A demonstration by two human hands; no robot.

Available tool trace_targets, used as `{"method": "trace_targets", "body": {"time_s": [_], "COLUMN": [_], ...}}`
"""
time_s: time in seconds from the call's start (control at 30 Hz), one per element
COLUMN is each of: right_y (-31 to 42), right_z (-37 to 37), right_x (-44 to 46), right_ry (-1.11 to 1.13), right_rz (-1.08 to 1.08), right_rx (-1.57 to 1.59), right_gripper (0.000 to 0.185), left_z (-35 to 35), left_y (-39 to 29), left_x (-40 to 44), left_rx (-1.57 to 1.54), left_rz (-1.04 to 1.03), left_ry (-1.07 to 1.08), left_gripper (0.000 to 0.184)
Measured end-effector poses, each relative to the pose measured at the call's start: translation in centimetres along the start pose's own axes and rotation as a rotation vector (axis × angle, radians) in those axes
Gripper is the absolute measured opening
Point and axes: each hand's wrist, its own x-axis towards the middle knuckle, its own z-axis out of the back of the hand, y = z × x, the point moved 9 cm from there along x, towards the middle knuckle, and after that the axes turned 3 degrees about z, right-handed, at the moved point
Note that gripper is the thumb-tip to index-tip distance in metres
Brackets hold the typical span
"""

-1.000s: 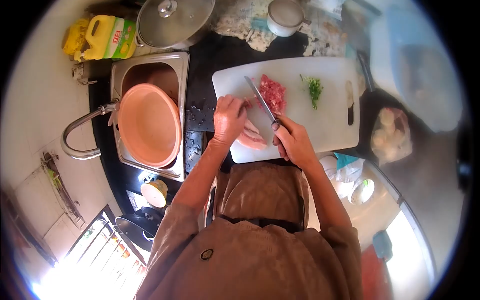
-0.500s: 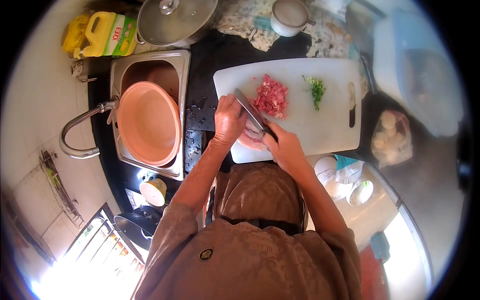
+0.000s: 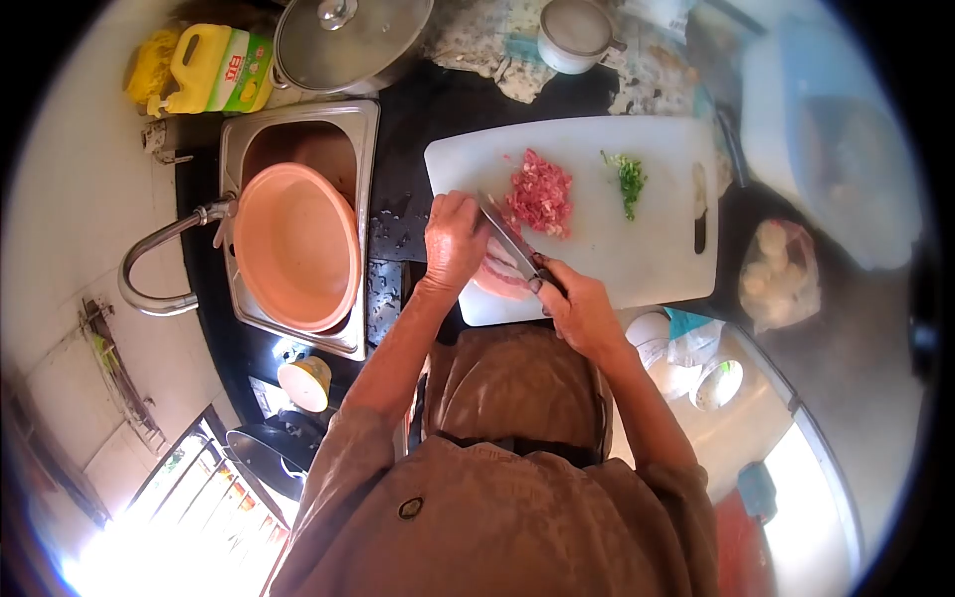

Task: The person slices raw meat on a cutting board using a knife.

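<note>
A white cutting board [image 3: 637, 254] lies on the dark counter. Near its left edge my left hand [image 3: 456, 241] is closed, fingers curled down on a piece of raw meat [image 3: 502, 277] with a pale fatty band. My right hand [image 3: 585, 310] grips the dark handle of a kitchen knife [image 3: 509, 234], whose blade slants up and left across the meat, close to my left fingertips. Just beyond the blade sits a pile of chopped red meat [image 3: 542, 191]. Farther right on the board are chopped greens [image 3: 630, 181]. My left hand hides part of the meat.
To the left, an orange basin [image 3: 296, 244] rests in a steel sink [image 3: 360, 149] under a curved faucet [image 3: 149, 254]. A lidded pot [image 3: 353, 45], yellow oil jug [image 3: 221, 70] and small pot [image 3: 575, 38] stand behind. A bag of pale round items [image 3: 778, 274] lies right.
The knife and my right hand have shifted slightly toward me and to the right, and the blade tip sits lower. My left hand stays nearly in place on the meat.
</note>
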Motion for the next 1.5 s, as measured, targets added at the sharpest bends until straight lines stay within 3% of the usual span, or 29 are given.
{"method": "trace_targets", "body": {"time_s": [0.1,0.17,0.23,0.4,0.47,0.57,0.87,0.97,1.1,1.2,1.27,1.5], "right_y": [-0.3,-0.2,-0.1,-0.1,-1.0,-0.2,-1.2,-0.6,-0.7,-3.0,-3.5,-0.9], "right_z": [-0.8,-0.9,-1.3,0.1,-0.1,-0.4,-1.3,-1.8,-2.2,-1.8,-0.6,-2.5], "right_x": [-0.2,1.3,3.8,2.6,0.5,0.2,0.2,2.9,4.7,2.7,1.6,2.0], "right_ry": [-0.010,-0.090,-0.065,-0.045,-0.033,0.028,0.083,0.049,0.050,0.046,-0.082,0.094], "right_rz": [-0.063,0.054,0.028,-0.135,-0.221,-0.157,-0.269,-0.125,-0.086,-0.137,-0.168,-0.041], "right_rx": [-0.004,-0.021,-0.023,0.395,0.401,0.364,0.366,0.277,0.317,0.461,0.589,0.529], "right_gripper": [0.039,0.039,0.037,0.027,0.032,0.040,0.040,0.036,0.033,0.037,0.043,0.044], "left_z": [0.0,0.2,0.2,-0.1,0.1,0.1,0.2,0.1,0.0,0.6,0.8,1.2], "left_y": [0.0,-0.2,-0.4,0.7,0.7,0.6,0.5,0.6,0.7,0.6,1.3,3.0], "left_x": [-0.2,0.6,0.5,0.4,-0.2,0.2,-0.3,0.1,-0.3,-0.4,-0.7,-1.3], "left_rx": [0.001,-0.005,0.009,0.017,-0.021,-0.012,-0.004,0.003,0.006,-0.044,-0.086,-0.220], "left_rz": [-0.006,-0.017,-0.004,-0.011,0.029,0.034,0.056,0.048,0.063,0.072,0.106,0.341], "left_ry": [0.007,-0.010,0.005,-0.025,0.014,0.005,-0.001,0.000,0.013,0.038,0.040,0.040], "left_gripper": [0.022,0.022,0.021,0.017,0.018,0.018,0.018,0.017,0.019,0.022,0.020,0.015]}}
